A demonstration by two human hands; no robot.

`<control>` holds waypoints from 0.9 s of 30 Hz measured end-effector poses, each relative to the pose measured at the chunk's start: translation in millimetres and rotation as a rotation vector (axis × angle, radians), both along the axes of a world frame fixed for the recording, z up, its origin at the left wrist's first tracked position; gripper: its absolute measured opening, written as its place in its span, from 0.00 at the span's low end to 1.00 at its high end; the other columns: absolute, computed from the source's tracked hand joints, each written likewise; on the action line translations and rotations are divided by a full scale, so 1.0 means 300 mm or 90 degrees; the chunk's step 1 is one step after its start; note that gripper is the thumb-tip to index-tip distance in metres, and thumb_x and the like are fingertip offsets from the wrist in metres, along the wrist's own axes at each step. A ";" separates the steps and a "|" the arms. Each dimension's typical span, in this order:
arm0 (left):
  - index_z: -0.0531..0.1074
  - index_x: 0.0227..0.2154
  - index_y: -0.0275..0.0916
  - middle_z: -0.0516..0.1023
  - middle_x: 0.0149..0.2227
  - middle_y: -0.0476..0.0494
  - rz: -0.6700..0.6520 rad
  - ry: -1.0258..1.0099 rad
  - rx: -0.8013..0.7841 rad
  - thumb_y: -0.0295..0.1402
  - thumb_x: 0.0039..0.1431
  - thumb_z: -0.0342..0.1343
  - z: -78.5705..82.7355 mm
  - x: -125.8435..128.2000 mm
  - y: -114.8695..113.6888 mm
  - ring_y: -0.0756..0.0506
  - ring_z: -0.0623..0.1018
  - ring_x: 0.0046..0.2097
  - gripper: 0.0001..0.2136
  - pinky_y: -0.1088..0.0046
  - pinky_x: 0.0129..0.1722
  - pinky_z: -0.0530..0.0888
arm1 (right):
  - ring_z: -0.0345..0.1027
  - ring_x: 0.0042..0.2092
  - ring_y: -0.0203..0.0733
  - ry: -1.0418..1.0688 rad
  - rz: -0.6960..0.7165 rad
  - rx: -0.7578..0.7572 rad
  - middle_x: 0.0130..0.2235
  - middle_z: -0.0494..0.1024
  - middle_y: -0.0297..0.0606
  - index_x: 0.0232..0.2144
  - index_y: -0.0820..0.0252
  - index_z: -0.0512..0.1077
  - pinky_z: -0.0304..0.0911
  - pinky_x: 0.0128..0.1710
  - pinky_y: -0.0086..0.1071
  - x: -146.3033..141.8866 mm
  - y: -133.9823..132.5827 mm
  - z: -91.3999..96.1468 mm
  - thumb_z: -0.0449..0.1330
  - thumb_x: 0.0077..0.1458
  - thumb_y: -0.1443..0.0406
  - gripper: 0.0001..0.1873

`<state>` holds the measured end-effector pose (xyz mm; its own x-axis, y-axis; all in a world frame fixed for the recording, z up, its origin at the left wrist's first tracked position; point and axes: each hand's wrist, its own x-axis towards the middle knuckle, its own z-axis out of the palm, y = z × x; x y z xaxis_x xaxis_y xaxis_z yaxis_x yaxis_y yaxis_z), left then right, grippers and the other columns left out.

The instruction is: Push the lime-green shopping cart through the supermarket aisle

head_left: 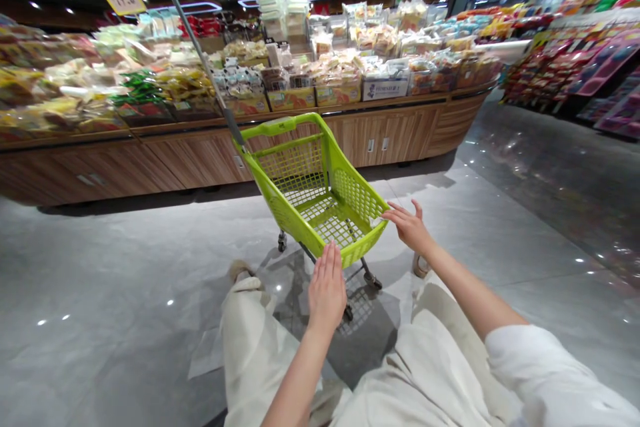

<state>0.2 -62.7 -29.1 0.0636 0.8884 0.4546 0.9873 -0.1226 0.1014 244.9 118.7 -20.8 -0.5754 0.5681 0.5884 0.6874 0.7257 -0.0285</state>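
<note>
Left hand [327, 287] and right hand [410, 227] open flat, no grip, set apart at the rear rim of a lime-green shopping cart [305, 177], fingertips at or barely off it.

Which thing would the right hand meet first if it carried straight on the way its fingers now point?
The right hand would meet the rim of the lime-green shopping cart first; depth is unclear, so the fingertips may already touch it.
</note>
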 end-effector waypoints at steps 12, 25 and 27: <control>0.42 0.68 0.37 0.56 0.67 0.34 0.169 -0.159 0.109 0.35 0.69 0.40 -0.041 -0.216 -0.025 0.39 0.55 0.68 0.28 0.53 0.64 0.59 | 0.59 0.61 0.48 0.192 -0.076 -0.167 0.49 0.79 0.36 0.48 0.51 0.70 0.32 0.62 0.58 -0.282 -0.405 0.003 0.48 0.47 0.79 0.29; 0.57 0.63 0.38 0.70 0.60 0.39 -0.100 -0.129 0.018 0.31 0.69 0.35 -0.008 -0.353 0.043 0.45 0.67 0.62 0.22 0.56 0.64 0.61 | 0.55 0.65 0.42 0.004 0.135 0.008 0.53 0.77 0.36 0.53 0.51 0.68 0.21 0.66 0.53 -0.498 -0.272 0.039 0.51 0.59 0.75 0.23; 0.58 0.63 0.37 0.71 0.58 0.38 -0.085 -0.107 0.024 0.32 0.69 0.38 -0.006 -0.344 0.037 0.44 0.68 0.60 0.21 0.55 0.63 0.62 | 0.57 0.64 0.43 0.006 0.083 0.034 0.53 0.77 0.36 0.53 0.52 0.69 0.23 0.66 0.54 -0.412 -0.127 0.060 0.49 0.58 0.77 0.25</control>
